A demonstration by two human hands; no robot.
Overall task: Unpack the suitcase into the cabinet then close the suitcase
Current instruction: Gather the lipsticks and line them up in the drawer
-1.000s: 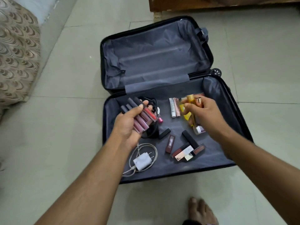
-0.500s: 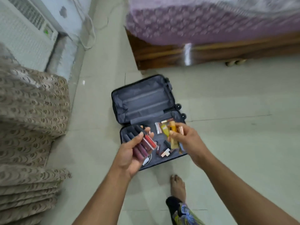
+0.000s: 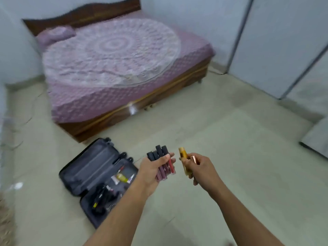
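Head view is showing both hands raised over the tiled floor (image 3: 230, 157). Left hand (image 3: 150, 168) is gripping a bundle of lip gloss tubes (image 3: 162, 163), black caps pointing up, pink and red bodies lying across the palm under the thumb. Right hand (image 3: 199, 166) is holding a yellow-gold tube (image 3: 183, 158) together with a rose-gold capped item (image 3: 193, 159), fingers curled round them. Suitcase (image 3: 92, 166) is lying open on the floor to the left of the hands, near the bed (image 3: 110, 55); a yellow packet (image 3: 122, 177), dark cables (image 3: 102, 197) and small items are lying in its lower half. Grey cabinet doors (image 3: 276, 41) are standing at right, well apart from the suitcase.
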